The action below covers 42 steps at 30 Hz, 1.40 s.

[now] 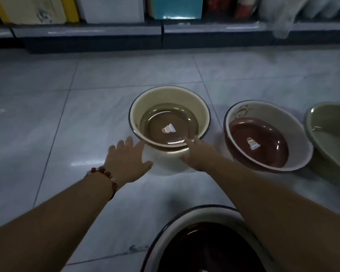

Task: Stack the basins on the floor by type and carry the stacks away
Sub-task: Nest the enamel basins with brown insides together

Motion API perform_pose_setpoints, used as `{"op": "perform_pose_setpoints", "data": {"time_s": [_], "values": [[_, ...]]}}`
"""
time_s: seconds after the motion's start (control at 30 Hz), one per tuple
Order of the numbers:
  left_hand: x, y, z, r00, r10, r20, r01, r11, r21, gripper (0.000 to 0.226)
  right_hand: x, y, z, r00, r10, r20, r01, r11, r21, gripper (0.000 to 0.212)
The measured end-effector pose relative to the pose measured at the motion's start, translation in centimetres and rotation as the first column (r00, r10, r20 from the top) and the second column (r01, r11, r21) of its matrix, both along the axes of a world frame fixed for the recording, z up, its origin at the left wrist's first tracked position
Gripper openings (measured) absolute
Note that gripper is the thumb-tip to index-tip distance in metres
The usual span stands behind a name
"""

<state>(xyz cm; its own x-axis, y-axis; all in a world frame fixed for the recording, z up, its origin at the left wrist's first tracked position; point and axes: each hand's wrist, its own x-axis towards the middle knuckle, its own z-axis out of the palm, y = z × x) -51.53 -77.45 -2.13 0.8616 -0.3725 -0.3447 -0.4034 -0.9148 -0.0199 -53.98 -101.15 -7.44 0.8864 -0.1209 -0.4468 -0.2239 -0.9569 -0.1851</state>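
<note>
Both hands reaching at cream basin (170,107) on tiled floor (47,114).

Left hand (126,160) near basin's near-left rim, fingers straight and spread, not touching. Right hand (199,154) at near rim, forefinger on rim edge; remaining fingers not discernible. Brown basin (263,142) right of cream basin; green basin (330,132) further right. Dark basin (204,248) nearer than cream basin. Shelf (86,30) beyond it.

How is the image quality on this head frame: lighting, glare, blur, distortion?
Head view: dim, bluish light; glare streaks on the floor tiles beside the left hand; shelf goods at top blurred; wide-angle bending at the edges; the cream basin is fairly sharp.
</note>
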Motion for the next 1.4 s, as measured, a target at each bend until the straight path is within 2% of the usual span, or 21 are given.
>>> {"op": "perform_pose_setpoints", "data": {"time_s": [0.1, 0.17, 0.3, 0.37, 0.4, 0.43, 0.47, 0.53, 0.57, 0.6, 0.63, 0.67, 0.7, 0.8, 0.9, 1.03, 1.13, 1.23, 1.33, 1.4], "values": [[0.8, 0.6, -2.7, 0.999, -0.004, -0.047, 0.009, 0.996, 0.091, 0.078, 2.2, -0.1, -3.5, 1.000, 0.019, 0.024, -0.018, 0.999, -0.032, 0.075], [1.3, 0.2, -3.6, 0.998, 0.005, -0.065, 0.001, 0.995, 0.095, 0.077, 2.8, 0.0, -4.6, 0.999, 0.041, 0.029, -0.038, 0.996, -0.086, 0.067], [1.2, -0.7, -4.7, 0.999, -0.021, -0.047, 0.023, 0.998, 0.050, 0.074, 1.7, 0.2, -5.3, 0.974, -0.024, 0.226, 0.070, 0.978, -0.198, 0.044], [0.8, -0.7, -4.9, 0.999, -0.023, -0.036, 0.025, 0.998, 0.051, 0.072, 0.3, -0.3, -5.5, 0.941, -0.190, 0.280, 0.252, 0.946, -0.204, 0.047], [0.6, -0.6, -5.0, 0.999, -0.026, -0.034, 0.028, 0.998, 0.055, 0.070, -0.4, -0.6, -5.3, 0.893, -0.360, 0.271, 0.403, 0.907, -0.124, 0.060], [0.3, -0.4, -5.2, 0.999, -0.029, -0.033, 0.031, 0.998, 0.059, 0.069, -0.9, -0.8, -4.9, 0.803, -0.547, 0.235, 0.561, 0.828, 0.011, 0.075], [0.1, -0.1, -5.4, 0.999, -0.033, -0.031, 0.035, 0.997, 0.063, 0.068, -1.2, -1.3, -4.9, 0.675, -0.715, 0.182, 0.696, 0.699, 0.167, 0.087], [-0.2, 0.6, -5.6, 0.999, -0.045, -0.021, 0.047, 0.996, 0.074, 0.064, -1.4, -2.8, -5.4, 0.374, -0.927, 0.005, 0.848, 0.345, 0.402, 0.098], [-0.3, 0.9, -5.6, 0.999, -0.048, -0.021, 0.050, 0.995, 0.081, 0.063, -1.5, -3.4, -5.4, 0.261, -0.957, -0.130, 0.860, 0.169, 0.481, 0.093], [-0.2, 1.2, -5.6, 0.999, -0.042, -0.027, 0.044, 0.995, 0.091, 0.063, -1.7, -3.7, -5.3, 0.205, -0.936, -0.287, 0.842, 0.020, 0.539, 0.076], [-0.1, 1.5, -5.4, 0.999, -0.029, -0.042, 0.033, 0.994, 0.101, 0.064, -1.9, -3.9, -5.1, 0.179, -0.891, -0.418, 0.825, -0.095, 0.557, 0.050], [0.0, 1.8, -5.2, 0.998, -0.019, -0.056, 0.025, 0.994, 0.109, 0.065, -2.2, -3.7, -4.3, 0.174, -0.846, -0.505, 0.818, -0.161, 0.552, 0.021], [0.1, 2.1, -4.8, 0.998, -0.013, -0.062, 0.020, 0.994, 0.112, 0.066, -2.4, -3.3, -3.3, 0.175, -0.819, -0.547, 0.819, -0.187, 0.542, 0.007], [0.4, 2.9, -3.2, 0.998, -0.010, -0.058, 0.017, 0.992, 0.124, 0.067, -2.1, -2.3, -0.1, 0.264, -0.792, -0.551, 0.791, -0.149, 0.593, 0.018], [0.2, 3.3, -0.4, 0.995, 0.034, -0.091, -0.023, 0.993, 0.116, 0.068, -3.1, -2.1, 3.4, 0.266, -0.788, -0.555, 0.782, -0.159, 0.602, 0.021], [-0.5, 3.7, 4.5, 0.985, 0.118, -0.127, -0.117, 0.993, 0.013, 0.071, -6.3, -3.7, 8.9, 0.314, -0.825, -0.470, 0.773, -0.065, 0.631, 0.018], [-2.0, 3.6, 8.3, 0.963, 0.191, -0.190, -0.219, 0.965, -0.143, 0.076, -9.7, -5.4, 13.9, 0.358, -0.831, -0.426, 0.760, -0.005, 0.650, 0.015], [-4.6, 2.5, 12.0, 0.898, 0.283, -0.337, -0.400, 0.845, -0.354, 0.077, -14.0, -7.3, 18.6, 0.390, -0.828, -0.402, 0.759, 0.042, 0.650, 0.007], [-7.9, 1.6, 15.9, 0.830, 0.288, -0.478, -0.517, 0.719, -0.464, 0.069, -18.7, -8.8, 22.4, 0.405, -0.843, -0.354, 0.764, 0.100, 0.637, 0.023], [-10.3, 1.4, 17.9, 0.811, 0.243, -0.533, -0.543, 0.652, -0.529, 0.058, -21.9, -9.2, 25.0, 0.419, -0.850, -0.319, 0.757, 0.133, 0.640, 0.007]]}}
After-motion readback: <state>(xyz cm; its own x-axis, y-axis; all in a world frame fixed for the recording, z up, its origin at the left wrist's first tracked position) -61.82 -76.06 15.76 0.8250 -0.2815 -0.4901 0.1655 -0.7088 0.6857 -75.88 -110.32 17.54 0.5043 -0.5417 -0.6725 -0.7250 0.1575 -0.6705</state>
